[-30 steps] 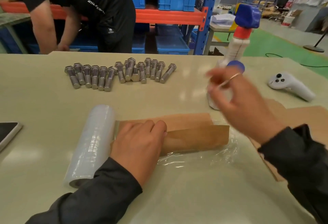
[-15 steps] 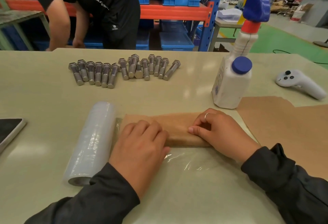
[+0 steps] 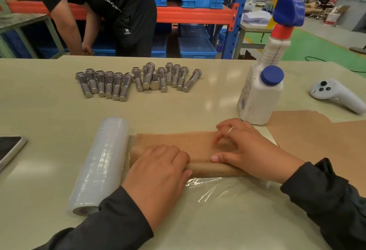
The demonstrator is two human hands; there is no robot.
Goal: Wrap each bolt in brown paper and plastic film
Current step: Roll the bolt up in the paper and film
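Left hand (image 3: 158,172) lies palm down, fingers together, pressing on the near left part of a roll of brown paper (image 3: 178,142); it presses rather than grips. Right hand (image 3: 249,150) rests on the right part of the same roll, fingers spread, thumb along the near edge, a ring on one finger. The two hands are just beside each other, with a short stretch of the roll showing between them. The bolt being wrapped is presumably inside the roll under the hands; it cannot be seen.

Beyond the fingers a flat flap of the paper is not yet taken up. Under the roll and toward the person lies a sheet of clear plastic film (image 3: 213,190), wrinkled and shiny, running left to its supply roll (image 3: 99,166), which lies just left of the left hand.

Step in hand, as judged: rolling the bolt into the paper. The next move probably calls for even pressure from both hands so the roll stays tight and straight, then for bringing the film around it.

Farther ahead of the hands, well apart, a row of unwrapped bolts (image 3: 138,79) lies on the worktop (image 3: 49,111). A white bottle (image 3: 259,95) stands just beyond the right hand; spare brown sheets (image 3: 316,135) lie to its right.
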